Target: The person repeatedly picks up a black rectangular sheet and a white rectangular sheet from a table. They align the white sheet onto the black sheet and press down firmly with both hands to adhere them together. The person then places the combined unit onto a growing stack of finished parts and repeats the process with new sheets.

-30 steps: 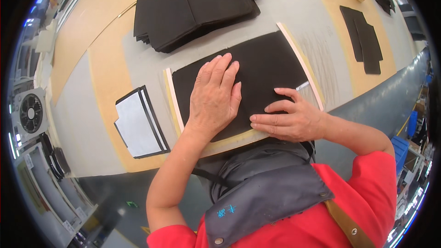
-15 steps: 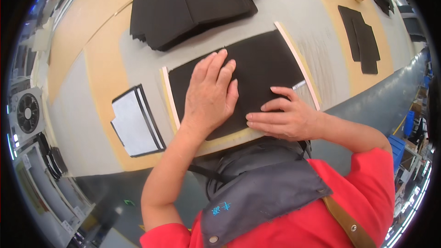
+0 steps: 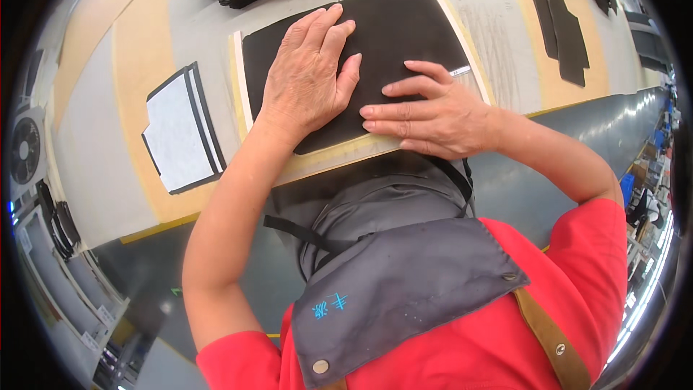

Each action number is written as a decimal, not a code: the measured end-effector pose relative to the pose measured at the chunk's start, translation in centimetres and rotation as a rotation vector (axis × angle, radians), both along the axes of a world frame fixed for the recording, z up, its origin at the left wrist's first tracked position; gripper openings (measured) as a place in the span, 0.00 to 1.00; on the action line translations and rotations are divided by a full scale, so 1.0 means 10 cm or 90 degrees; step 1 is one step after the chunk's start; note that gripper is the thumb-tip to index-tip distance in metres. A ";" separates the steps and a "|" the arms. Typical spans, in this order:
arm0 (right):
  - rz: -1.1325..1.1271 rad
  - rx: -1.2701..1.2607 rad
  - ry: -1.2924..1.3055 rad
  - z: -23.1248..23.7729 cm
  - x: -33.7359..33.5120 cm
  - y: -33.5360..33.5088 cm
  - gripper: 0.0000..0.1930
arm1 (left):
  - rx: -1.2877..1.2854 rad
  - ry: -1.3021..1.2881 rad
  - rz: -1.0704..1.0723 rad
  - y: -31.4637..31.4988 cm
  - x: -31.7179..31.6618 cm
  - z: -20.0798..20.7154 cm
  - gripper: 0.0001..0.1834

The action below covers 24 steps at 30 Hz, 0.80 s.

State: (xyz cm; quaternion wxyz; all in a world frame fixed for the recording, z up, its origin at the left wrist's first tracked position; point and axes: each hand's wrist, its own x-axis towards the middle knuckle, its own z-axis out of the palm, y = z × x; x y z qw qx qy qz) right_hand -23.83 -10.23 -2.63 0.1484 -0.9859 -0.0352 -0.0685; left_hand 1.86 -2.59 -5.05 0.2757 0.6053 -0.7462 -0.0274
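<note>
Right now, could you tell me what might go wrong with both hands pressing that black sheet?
The black sheet may slide askew on the pale board, since its near corner reaches almost to the board's edge. The left hand and right hand press only its near half, so the far half could wrinkle.

My table [image 3: 137, 50] was pale wood with a grey mat over its middle. Below its edge ran a smooth grey floor [image 3: 570, 137] that caught bright glare. At my left stood a fan [image 3: 25, 150]; blue crates [image 3: 626, 189] sat far right.
</note>
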 end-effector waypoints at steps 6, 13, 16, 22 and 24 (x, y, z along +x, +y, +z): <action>-0.041 0.032 0.019 0.04 -0.07 0.22 0.24 | -0.015 -0.010 0.009 0.05 -0.02 -0.01 0.26; -0.074 0.130 -0.048 0.15 -0.05 0.01 0.23 | 0.108 0.017 0.047 0.63 -0.41 0.15 0.36; -0.141 0.121 -0.047 0.22 0.11 -0.13 0.27 | 0.148 0.028 0.047 0.87 -0.47 0.21 0.39; -0.048 -0.005 0.026 0.02 0.48 -0.23 0.35 | 0.165 -0.026 0.062 0.92 -0.49 0.14 0.44; -0.043 0.005 0.050 -0.02 0.51 -0.27 0.37 | 0.183 -0.051 0.060 0.91 -0.50 0.15 0.45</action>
